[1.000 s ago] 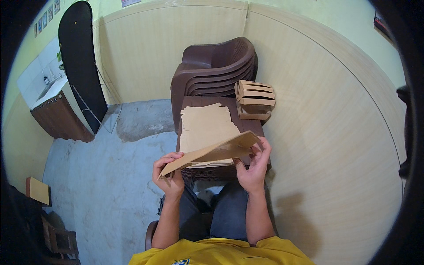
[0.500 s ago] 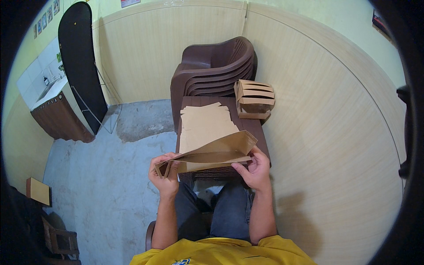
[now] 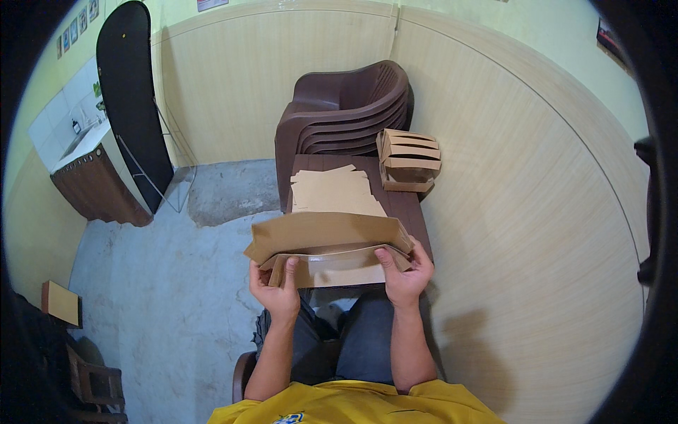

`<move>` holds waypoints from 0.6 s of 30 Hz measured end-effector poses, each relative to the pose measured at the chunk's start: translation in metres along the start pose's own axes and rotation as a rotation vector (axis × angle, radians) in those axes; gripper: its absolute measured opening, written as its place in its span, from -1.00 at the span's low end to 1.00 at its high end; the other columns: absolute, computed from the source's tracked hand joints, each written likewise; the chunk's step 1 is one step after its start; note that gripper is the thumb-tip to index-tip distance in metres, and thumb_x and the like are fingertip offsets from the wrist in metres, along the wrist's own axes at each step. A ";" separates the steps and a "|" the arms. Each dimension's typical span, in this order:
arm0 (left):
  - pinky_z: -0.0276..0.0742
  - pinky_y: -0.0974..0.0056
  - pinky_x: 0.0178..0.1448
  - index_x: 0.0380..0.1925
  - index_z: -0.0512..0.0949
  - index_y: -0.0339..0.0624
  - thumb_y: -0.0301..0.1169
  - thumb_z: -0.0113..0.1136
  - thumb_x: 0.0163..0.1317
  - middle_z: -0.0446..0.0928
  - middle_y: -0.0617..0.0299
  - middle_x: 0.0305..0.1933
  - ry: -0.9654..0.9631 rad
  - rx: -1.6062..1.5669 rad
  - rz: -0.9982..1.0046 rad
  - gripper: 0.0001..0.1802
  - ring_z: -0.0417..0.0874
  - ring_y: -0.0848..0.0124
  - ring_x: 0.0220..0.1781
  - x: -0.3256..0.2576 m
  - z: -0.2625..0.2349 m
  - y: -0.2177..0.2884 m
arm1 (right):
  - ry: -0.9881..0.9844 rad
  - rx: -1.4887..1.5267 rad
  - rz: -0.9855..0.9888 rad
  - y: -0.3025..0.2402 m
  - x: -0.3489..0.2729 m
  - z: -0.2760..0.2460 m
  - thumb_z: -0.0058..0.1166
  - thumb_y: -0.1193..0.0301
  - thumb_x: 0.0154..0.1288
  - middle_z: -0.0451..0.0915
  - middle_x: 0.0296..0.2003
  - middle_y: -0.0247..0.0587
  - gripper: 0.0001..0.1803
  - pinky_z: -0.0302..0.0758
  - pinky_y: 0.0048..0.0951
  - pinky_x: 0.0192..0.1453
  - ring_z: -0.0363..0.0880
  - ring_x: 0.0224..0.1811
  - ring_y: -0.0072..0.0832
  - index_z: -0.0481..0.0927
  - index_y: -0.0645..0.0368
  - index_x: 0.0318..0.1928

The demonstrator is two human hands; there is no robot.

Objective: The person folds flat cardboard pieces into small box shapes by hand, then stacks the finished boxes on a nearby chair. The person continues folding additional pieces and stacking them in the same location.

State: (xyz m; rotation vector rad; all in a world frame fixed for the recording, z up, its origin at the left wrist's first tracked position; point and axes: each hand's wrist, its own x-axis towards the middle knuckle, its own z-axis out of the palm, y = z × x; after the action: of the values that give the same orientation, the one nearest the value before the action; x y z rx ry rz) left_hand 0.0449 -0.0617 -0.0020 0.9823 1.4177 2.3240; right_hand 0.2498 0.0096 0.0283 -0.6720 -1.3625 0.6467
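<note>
The L hand (image 3: 278, 295) is gripping the L end of a brown card box (image 3: 325, 232), thumb pressing the near side, other fingers mostly hiding behind. The R hand (image 3: 408, 279) is gripping the R end, thumb pressing too. The box is opening up top, hiding the near edge of the dark brown table (image 3: 407, 215). Flat card sheets (image 3: 335, 192) are lying behind it, w/ a slotted card stack (image 3: 410, 161) sitting at back R, nr the brown chairs (image 3: 346, 106).

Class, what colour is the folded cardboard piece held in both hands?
The folded cardboard piece is light brown, seen best in the head view.
</note>
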 end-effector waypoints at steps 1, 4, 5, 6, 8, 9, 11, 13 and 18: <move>0.63 0.28 0.18 0.15 0.60 -0.31 -0.48 0.58 0.36 0.74 0.17 0.04 0.015 0.012 -0.030 -0.56 0.75 0.41 0.05 0.000 0.002 0.000 | -0.023 0.015 0.058 0.000 0.000 0.000 0.60 0.52 0.29 0.79 -0.08 -0.23 -0.58 0.67 -0.46 0.06 0.75 -0.07 -0.53 0.71 0.34 0.09; 0.63 0.28 0.17 0.13 0.60 -0.30 -0.48 0.57 0.37 0.75 0.18 0.04 0.016 -0.005 -0.074 -0.58 0.74 0.43 0.05 0.002 0.006 -0.001 | -0.036 0.001 0.171 0.001 0.001 0.001 0.59 0.50 0.30 0.80 -0.16 -0.27 -0.67 0.66 -0.45 0.02 0.73 -0.09 -0.57 0.74 0.35 -0.01; 0.63 0.29 0.17 0.12 0.60 -0.31 -0.49 0.57 0.37 0.75 0.18 0.03 0.007 -0.014 -0.100 -0.59 0.74 0.43 0.04 0.002 0.008 -0.003 | -0.024 -0.067 0.202 0.002 0.001 0.002 0.58 0.49 0.30 0.80 -0.18 -0.27 -0.68 0.65 -0.44 0.02 0.73 -0.10 -0.57 0.74 0.35 -0.03; 0.62 0.29 0.16 0.11 0.61 -0.31 -0.50 0.56 0.36 0.75 0.18 0.02 -0.002 -0.023 -0.116 -0.60 0.74 0.43 0.04 0.002 0.010 -0.005 | -0.004 -0.118 0.231 0.003 0.001 0.002 0.58 0.49 0.30 0.80 -0.19 -0.26 -0.69 0.65 -0.43 0.02 0.72 -0.10 -0.57 0.74 0.36 -0.05; 0.62 0.30 0.14 0.08 0.62 -0.32 -0.52 0.56 0.35 0.76 0.17 0.00 -0.023 -0.004 -0.165 -0.62 0.74 0.44 0.02 0.005 0.013 -0.012 | -0.005 -0.150 0.285 0.008 0.002 0.004 0.57 0.49 0.28 0.79 -0.21 -0.27 -0.69 0.65 -0.41 0.03 0.72 -0.11 -0.56 0.74 0.36 -0.06; 0.62 0.30 0.13 0.07 0.63 -0.32 -0.53 0.55 0.35 0.77 0.16 -0.01 -0.038 0.025 -0.201 -0.63 0.74 0.45 0.01 0.008 0.014 -0.016 | -0.002 -0.136 0.316 0.013 0.003 0.005 0.57 0.49 0.28 0.79 -0.22 -0.28 -0.69 0.65 -0.40 0.04 0.72 -0.12 -0.56 0.74 0.36 -0.07; 0.63 0.30 0.12 0.05 0.64 -0.33 -0.55 0.55 0.33 0.77 0.15 -0.03 -0.063 0.096 -0.259 -0.65 0.74 0.46 -0.01 0.014 0.012 -0.023 | -0.017 -0.202 0.366 0.021 0.003 0.004 0.56 0.49 0.27 0.79 -0.23 -0.25 -0.71 0.64 -0.39 0.02 0.71 -0.14 -0.56 0.72 0.35 -0.10; 0.63 0.30 0.10 0.03 0.64 -0.34 -0.57 0.55 0.30 0.78 0.14 -0.05 -0.082 0.176 -0.312 -0.66 0.75 0.46 -0.02 0.018 0.009 -0.029 | -0.041 -0.237 0.392 0.030 0.002 0.002 0.55 0.50 0.27 0.78 -0.23 -0.24 -0.73 0.63 -0.39 0.00 0.69 -0.16 -0.56 0.71 0.34 -0.13; 0.65 0.27 0.11 0.02 0.64 -0.33 -0.56 0.60 0.24 0.78 0.14 -0.04 -0.113 0.152 -0.288 -0.61 0.75 0.43 -0.02 0.018 0.010 -0.031 | -0.099 -0.183 0.403 0.047 -0.003 0.003 0.51 0.53 0.31 0.76 -0.23 -0.22 -0.78 0.59 -0.43 -0.03 0.66 -0.16 -0.59 0.67 0.27 -0.15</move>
State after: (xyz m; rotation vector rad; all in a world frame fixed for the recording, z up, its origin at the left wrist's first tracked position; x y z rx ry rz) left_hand 0.0338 -0.0297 -0.0180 0.8665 1.5911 1.9500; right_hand 0.2451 0.0386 -0.0092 -1.0902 -1.3994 0.8906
